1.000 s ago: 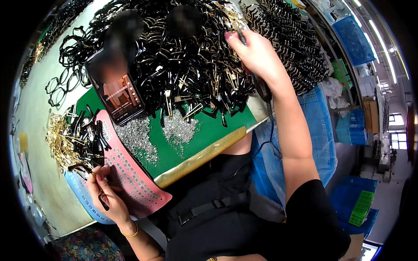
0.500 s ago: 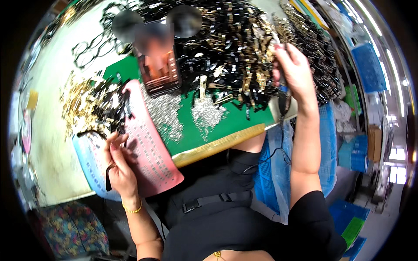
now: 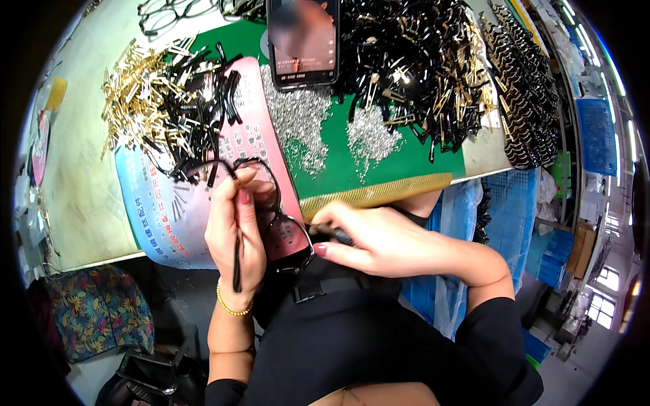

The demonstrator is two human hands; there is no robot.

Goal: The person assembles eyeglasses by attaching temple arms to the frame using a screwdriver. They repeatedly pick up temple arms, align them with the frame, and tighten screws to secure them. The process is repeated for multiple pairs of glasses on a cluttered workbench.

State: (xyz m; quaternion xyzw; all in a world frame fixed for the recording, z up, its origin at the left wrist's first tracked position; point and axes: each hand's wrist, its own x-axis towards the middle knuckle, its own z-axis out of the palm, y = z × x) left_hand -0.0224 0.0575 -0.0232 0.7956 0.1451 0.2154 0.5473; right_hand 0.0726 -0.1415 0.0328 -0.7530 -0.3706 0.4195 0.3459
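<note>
A black eyeglass frame [image 3: 278, 193] is pinched in my left hand [image 3: 233, 233], over the pink part of a printed sheet [image 3: 281, 247]. A dark temple end [image 3: 237, 264] sticks out below that hand, along the wrist. My right hand [image 3: 389, 240] is closed at the near end of the frame, in front of my waist. Between its thumb and fingers is a short dark object [image 3: 332, 235]; its kind is hidden by the fingers. Beyond my left hand lies a pile of gold and black temples [image 3: 152, 101].
A phone [image 3: 303, 47] stands behind two heaps of small silvery parts [image 3: 298, 125] on a green mat [image 3: 332, 162]. Black and gold temples [image 3: 433, 88] are piled at the right. Finished-looking frames [image 3: 179, 17] lie far left. Blue crates [image 3: 497, 223] stand right of the table.
My right hand has come from the right-hand pile down to the eyeglass frame at my waist. My left hand has moved right, away from the left pile, and the frame now shows in it.
</note>
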